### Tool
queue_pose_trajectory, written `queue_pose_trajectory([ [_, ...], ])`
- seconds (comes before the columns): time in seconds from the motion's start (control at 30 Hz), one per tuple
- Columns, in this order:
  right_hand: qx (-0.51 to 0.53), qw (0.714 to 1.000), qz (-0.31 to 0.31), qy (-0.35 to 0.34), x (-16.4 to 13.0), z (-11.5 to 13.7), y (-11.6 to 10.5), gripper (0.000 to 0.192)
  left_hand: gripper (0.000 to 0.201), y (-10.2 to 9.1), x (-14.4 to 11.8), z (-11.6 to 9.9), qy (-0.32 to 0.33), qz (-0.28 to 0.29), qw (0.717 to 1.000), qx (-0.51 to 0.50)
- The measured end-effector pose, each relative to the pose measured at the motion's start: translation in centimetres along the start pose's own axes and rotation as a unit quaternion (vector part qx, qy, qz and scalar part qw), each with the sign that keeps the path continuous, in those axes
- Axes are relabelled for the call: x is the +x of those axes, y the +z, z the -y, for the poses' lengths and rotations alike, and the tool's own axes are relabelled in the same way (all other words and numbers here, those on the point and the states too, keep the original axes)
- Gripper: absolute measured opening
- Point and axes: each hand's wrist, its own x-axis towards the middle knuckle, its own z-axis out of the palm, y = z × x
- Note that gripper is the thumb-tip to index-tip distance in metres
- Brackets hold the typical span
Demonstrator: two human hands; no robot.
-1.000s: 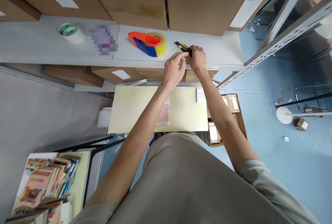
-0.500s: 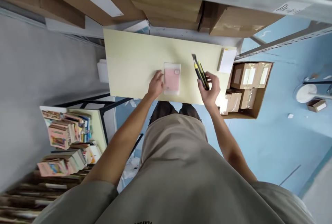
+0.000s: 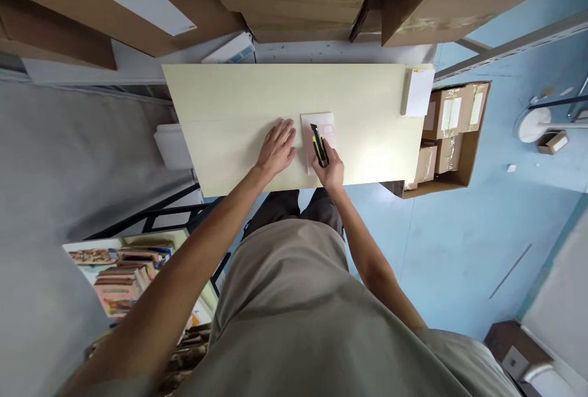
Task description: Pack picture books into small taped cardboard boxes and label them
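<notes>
Books sit low at the left. The left hand lies flat on the pale surface, fingers spread, just beside a pink packet. The right hand grips a knife over the packet. Boxes stand to the right.

Bright, even indoor light; soft faint shadows under the table. Strong wide-angle bending at edges. Centre sharp, no glare, slight edge softness.
</notes>
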Motion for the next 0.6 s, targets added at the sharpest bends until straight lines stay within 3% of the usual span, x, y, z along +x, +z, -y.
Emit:
queue_pose_trajectory([
  [0.1,-0.039,0.999,0.011,0.008,1.7,2.0,1.1,0.067,0.079,-1.2,0.3,0.9,0.032,0.033,0.999,0.008],
  [0.23,-0.091,0.995,0.007,0.033,2.9,3.7,1.7,0.064,0.077,-1.4,0.7,1.4,0.055,0.041,0.998,0.016],
  [0.6,-0.122,0.991,-0.005,0.049,4.0,5.0,2.1,0.066,0.078,-0.8,1.6,2.0,0.067,0.026,0.997,0.002],
])
